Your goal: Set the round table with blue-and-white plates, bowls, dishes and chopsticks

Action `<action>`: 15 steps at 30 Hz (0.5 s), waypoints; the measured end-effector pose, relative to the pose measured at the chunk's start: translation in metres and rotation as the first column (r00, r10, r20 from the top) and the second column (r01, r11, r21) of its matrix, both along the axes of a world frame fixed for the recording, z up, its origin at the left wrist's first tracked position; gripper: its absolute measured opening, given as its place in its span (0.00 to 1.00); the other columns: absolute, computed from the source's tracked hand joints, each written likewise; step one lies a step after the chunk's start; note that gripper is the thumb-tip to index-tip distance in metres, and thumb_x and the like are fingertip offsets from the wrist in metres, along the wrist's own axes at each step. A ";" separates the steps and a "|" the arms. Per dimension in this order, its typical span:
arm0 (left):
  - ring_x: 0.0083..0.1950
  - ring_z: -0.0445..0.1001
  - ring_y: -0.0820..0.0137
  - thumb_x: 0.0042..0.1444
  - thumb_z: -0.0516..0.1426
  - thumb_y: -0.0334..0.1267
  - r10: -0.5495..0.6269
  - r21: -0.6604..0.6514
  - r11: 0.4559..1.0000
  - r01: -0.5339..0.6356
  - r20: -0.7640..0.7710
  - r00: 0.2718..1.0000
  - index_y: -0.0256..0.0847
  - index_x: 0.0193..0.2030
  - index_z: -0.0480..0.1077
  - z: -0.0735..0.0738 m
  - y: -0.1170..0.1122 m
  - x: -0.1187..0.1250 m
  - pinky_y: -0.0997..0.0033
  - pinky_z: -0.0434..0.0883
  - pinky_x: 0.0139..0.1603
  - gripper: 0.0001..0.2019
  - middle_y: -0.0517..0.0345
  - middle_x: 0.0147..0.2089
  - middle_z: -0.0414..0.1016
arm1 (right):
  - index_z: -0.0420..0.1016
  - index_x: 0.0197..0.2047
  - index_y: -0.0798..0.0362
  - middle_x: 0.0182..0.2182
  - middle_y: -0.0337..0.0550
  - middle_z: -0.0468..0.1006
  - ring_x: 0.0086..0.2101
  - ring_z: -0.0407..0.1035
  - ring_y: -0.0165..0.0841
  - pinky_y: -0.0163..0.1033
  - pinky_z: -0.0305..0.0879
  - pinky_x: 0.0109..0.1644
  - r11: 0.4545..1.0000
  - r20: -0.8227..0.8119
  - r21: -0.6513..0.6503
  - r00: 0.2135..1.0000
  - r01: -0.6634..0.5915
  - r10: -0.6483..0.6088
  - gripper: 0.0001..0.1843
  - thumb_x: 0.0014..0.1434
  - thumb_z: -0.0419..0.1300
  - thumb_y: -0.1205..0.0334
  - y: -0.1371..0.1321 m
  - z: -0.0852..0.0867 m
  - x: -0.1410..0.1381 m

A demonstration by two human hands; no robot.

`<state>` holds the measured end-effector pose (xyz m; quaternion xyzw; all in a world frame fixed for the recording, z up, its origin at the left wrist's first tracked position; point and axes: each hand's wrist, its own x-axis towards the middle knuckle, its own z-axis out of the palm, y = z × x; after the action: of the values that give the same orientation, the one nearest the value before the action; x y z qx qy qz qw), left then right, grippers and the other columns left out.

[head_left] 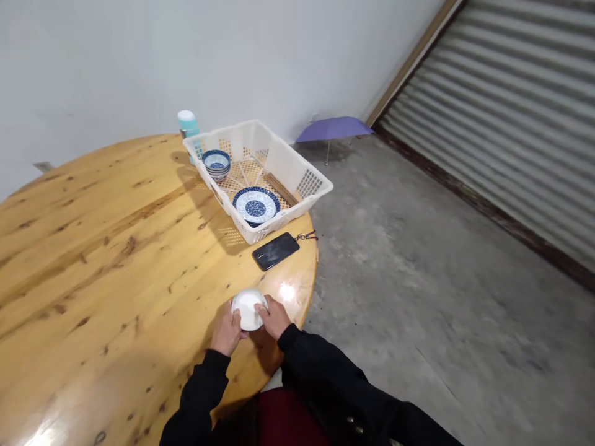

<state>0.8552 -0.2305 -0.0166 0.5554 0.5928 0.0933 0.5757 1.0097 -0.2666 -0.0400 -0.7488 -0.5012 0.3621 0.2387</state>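
Observation:
A small white bowl sits on the round wooden table near its front edge. My left hand cups the bowl's left side and my right hand cups its right side, fingers curled against it. Both arms wear black sleeves. Behind the bowl lies a black phone with a key ring beside it.
A white plastic basket at the table's far edge holds stacked blue-patterned bowls, a blue-patterned plate and chopsticks. A teal bottle stands behind it. A purple umbrella lies on the concrete floor. A metal shutter is at right.

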 end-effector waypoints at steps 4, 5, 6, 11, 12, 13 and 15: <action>0.26 0.77 0.66 0.67 0.40 0.44 -0.091 0.029 0.995 0.092 -0.020 0.996 0.35 0.66 0.53 0.004 -0.030 0.006 0.66 0.74 0.30 0.25 0.48 0.39 0.76 | 0.65 0.39 0.52 0.32 0.47 0.77 0.34 0.72 0.38 0.39 0.62 0.38 0.999 -0.022 0.012 0.999 0.031 -0.031 0.08 0.63 0.50 0.57 -0.037 0.006 0.011; 0.26 0.77 0.66 0.67 0.40 0.44 -0.098 0.021 0.995 0.098 -0.014 0.995 0.35 0.67 0.52 0.004 -0.038 0.011 0.67 0.74 0.30 0.25 0.49 0.38 0.76 | 0.64 0.38 0.51 0.31 0.46 0.77 0.34 0.72 0.38 0.39 0.62 0.38 0.999 -0.043 0.024 0.998 0.037 -0.036 0.08 0.63 0.51 0.57 -0.046 0.006 0.016; 0.26 0.76 0.66 0.67 0.40 0.45 -0.099 0.014 0.995 0.099 0.000 0.995 0.36 0.67 0.51 0.005 -0.046 0.017 0.68 0.74 0.30 0.25 0.50 0.37 0.76 | 0.63 0.37 0.51 0.30 0.45 0.76 0.33 0.72 0.38 0.39 0.62 0.38 0.998 -0.069 0.035 0.997 0.042 -0.040 0.08 0.62 0.51 0.56 -0.054 0.005 0.023; 0.26 0.76 0.65 0.66 0.41 0.51 -0.101 0.029 0.995 0.099 0.077 0.992 0.37 0.66 0.51 0.010 -0.082 0.074 0.67 0.72 0.27 0.28 0.50 0.39 0.76 | 0.64 0.40 0.51 0.29 0.42 0.75 0.31 0.71 0.37 0.40 0.64 0.37 0.989 -0.236 0.095 0.967 0.115 -0.090 0.13 0.62 0.50 0.50 -0.093 0.005 0.081; 0.26 0.76 0.64 0.65 0.41 0.52 -0.109 0.036 0.994 0.106 0.079 0.991 0.37 0.66 0.52 0.013 -0.088 0.090 0.66 0.72 0.27 0.28 0.51 0.38 0.76 | 0.65 0.41 0.51 0.30 0.43 0.76 0.32 0.72 0.38 0.40 0.65 0.38 0.985 -0.263 0.114 0.960 0.131 -0.097 0.14 0.62 0.50 0.50 -0.101 0.007 0.096; 0.26 0.76 0.64 0.65 0.42 0.52 -0.116 0.039 0.993 0.114 0.079 0.990 0.37 0.66 0.52 0.016 -0.094 0.106 0.66 0.72 0.27 0.28 0.52 0.36 0.75 | 0.66 0.44 0.51 0.33 0.44 0.78 0.34 0.73 0.38 0.41 0.66 0.40 0.981 -0.287 0.131 0.953 0.141 -0.099 0.15 0.61 0.50 0.49 -0.108 0.010 0.113; 0.26 0.76 0.64 0.64 0.43 0.53 -0.119 0.031 0.993 0.116 0.092 0.989 0.38 0.66 0.53 0.023 -0.106 0.142 0.66 0.73 0.27 0.29 0.53 0.35 0.75 | 0.67 0.50 0.52 0.39 0.47 0.79 0.38 0.74 0.39 0.42 0.68 0.44 0.977 -0.321 0.154 0.943 0.148 -0.092 0.19 0.61 0.51 0.50 -0.123 0.018 0.148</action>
<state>0.9968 -0.3361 0.0063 0.5918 0.5303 0.0928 0.6000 1.1573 -0.3892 -0.0220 -0.6875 -0.4404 0.4150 0.4015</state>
